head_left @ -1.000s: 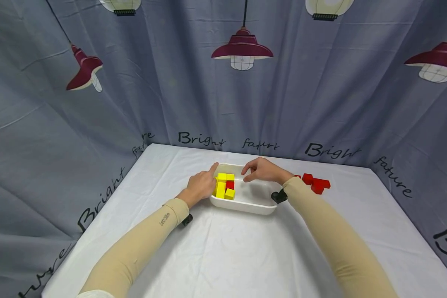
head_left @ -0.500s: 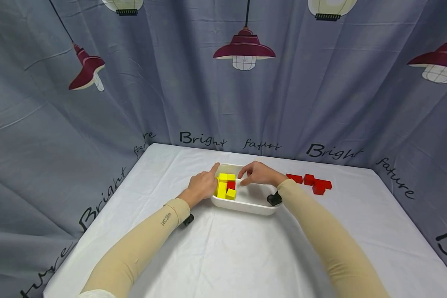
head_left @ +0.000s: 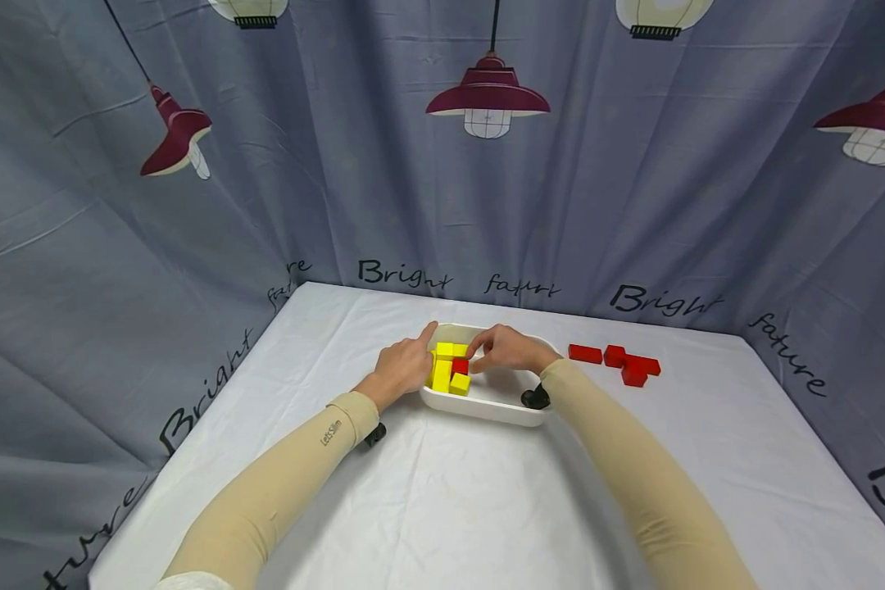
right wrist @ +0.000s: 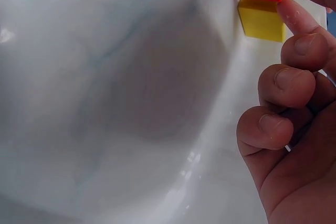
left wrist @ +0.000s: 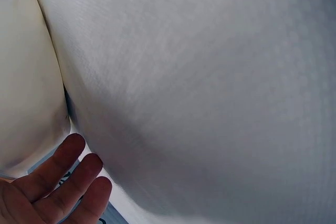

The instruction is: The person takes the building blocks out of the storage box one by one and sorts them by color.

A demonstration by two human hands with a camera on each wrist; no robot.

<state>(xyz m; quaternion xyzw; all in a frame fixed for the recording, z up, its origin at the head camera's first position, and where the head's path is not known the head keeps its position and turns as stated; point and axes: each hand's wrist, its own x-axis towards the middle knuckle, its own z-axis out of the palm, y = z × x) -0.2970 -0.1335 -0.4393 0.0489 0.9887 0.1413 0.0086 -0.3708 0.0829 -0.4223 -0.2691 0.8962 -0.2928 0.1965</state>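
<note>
A white tray (head_left: 483,408) holds several yellow blocks (head_left: 441,377) and one red block (head_left: 460,366), grouped at its left end. My left hand (head_left: 403,365) rests against the tray's left side, index finger pointing along the rim; its thumb is hidden. Three of its fingers (left wrist: 76,182) lie fairly straight in the left wrist view. My right hand (head_left: 515,349) reaches over the tray, thumb and index finger apart beside the blocks. In the right wrist view, the index fingertip appears to touch a yellow block (right wrist: 261,19) next to the red one, while the other fingers bend inward.
Several red blocks (head_left: 634,369) lie on the white tablecloth (head_left: 472,508) to the right of the tray. A grey curtain (head_left: 383,180) with printed lamps and lettering hangs behind and on both sides of the table.
My right hand has moved left across the tray until its fingertips are at the blocks. More of the red blocks on the table now show. My left hand has stayed on the tray's side.
</note>
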